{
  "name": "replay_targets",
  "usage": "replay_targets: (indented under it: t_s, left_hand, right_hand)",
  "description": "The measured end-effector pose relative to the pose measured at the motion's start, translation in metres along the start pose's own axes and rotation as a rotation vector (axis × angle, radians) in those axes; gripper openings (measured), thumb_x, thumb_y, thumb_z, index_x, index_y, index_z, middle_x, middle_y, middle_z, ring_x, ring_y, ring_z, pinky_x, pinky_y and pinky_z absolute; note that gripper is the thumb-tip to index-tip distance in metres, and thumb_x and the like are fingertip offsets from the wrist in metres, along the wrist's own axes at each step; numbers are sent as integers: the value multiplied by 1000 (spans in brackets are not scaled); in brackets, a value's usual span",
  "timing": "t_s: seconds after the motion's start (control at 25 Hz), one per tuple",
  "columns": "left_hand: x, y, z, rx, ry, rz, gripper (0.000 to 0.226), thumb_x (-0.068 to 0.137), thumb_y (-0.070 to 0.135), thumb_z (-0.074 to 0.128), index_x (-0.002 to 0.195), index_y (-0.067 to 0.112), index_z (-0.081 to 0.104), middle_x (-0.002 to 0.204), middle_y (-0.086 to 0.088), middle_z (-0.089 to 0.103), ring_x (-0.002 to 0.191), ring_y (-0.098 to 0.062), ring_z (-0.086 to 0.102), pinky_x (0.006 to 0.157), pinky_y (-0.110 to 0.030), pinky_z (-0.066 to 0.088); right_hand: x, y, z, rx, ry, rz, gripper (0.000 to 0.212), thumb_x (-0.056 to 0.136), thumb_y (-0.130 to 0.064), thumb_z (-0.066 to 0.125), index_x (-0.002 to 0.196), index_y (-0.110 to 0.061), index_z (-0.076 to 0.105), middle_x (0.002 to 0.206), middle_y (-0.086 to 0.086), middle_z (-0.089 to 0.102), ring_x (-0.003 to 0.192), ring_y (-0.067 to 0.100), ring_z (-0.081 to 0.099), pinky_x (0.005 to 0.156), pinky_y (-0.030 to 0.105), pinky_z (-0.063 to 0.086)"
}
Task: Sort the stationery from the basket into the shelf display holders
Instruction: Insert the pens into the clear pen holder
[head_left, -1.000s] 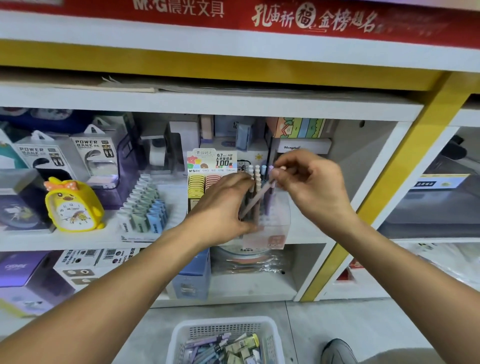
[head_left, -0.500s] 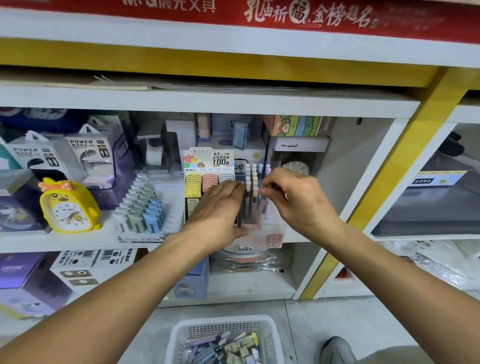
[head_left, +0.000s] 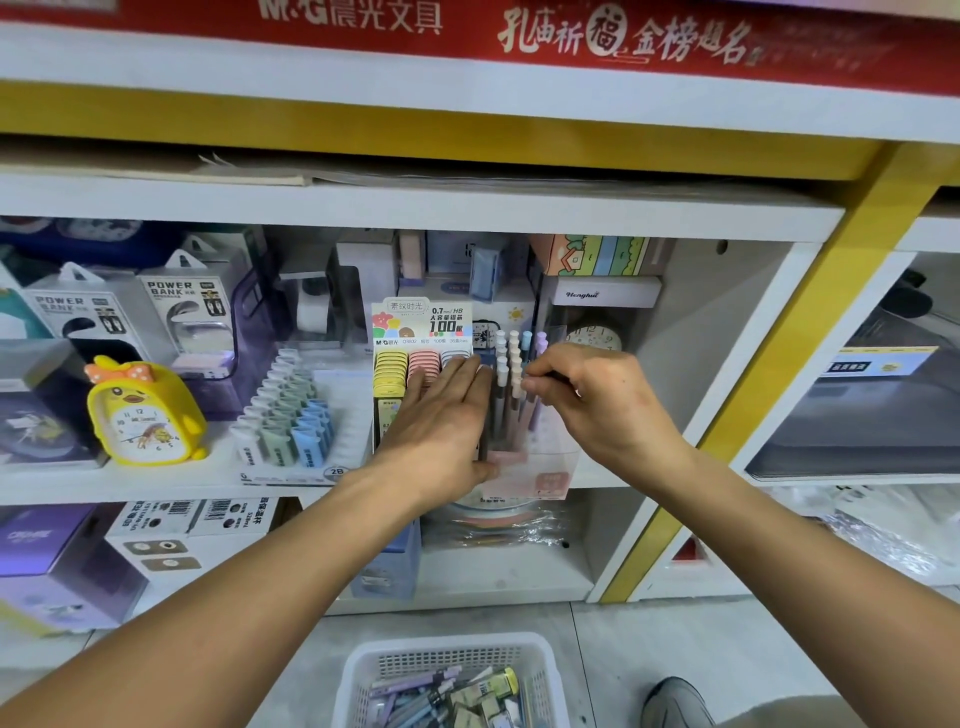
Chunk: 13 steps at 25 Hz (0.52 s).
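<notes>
The right hand (head_left: 602, 402) pinches a pastel mechanical pencil (head_left: 531, 410) standing in the clear plastic display holder (head_left: 540, 467) on the shelf; the left hand (head_left: 441, 421) steadies the holder with flat fingers. The white mesh basket (head_left: 363, 670) below holds plenty unsorted.

White shelf (head_left: 156, 480) carries yellow clock (head_left: 143, 410), eraser tray (head_left: 291, 415), pencil holder (head_left: 524, 441); basket (head_left: 452, 654) on floor (head_left: 613, 649)
</notes>
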<state>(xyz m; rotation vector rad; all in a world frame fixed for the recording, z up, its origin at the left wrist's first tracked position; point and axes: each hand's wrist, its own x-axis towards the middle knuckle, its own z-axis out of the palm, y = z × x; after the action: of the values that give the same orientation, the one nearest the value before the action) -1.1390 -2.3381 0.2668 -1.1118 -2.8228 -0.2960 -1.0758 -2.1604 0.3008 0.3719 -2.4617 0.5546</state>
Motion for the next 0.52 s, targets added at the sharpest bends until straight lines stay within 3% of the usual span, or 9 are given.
replay_targets:
  t_s: [0.12, 0.32, 0.52]
  left_hand:
    - [1, 0, 1, 21, -25, -14, 109, 82, 54, 67, 156, 11, -2, 164, -5, -5, 150, -18, -9, 121, -48, -6]
    - [2, -2, 2, 19, -10, 9, 107, 83, 52, 67, 155, 10, 0, 164, -6, 1, 151, -19, -4, 121, -43, -4]
    - [-1, -6, 4, 5, 13, 40, 105, 84, 49, 67, 155, 12, 0, 164, -6, -2, 151, -20, -6, 121, -42, -4]
  right_hand:
    - [2, 1, -1, -15, 0, 18, 7, 93, -7, 68, 96, -3, 72, 83, 7, 71, 76, 21, 66, 71, 34, 53]
    - [1, 0, -3, -18, 5, -6, 5, 93, -6, 68, 95, -4, 72, 83, 5, 71, 75, 18, 65, 71, 22, 48]
    - [1, -3, -2, 16, 1, -18, 3, 91, -5, 69, 92, -5, 72, 80, 2, 70, 73, 12, 64, 70, 24, 50]
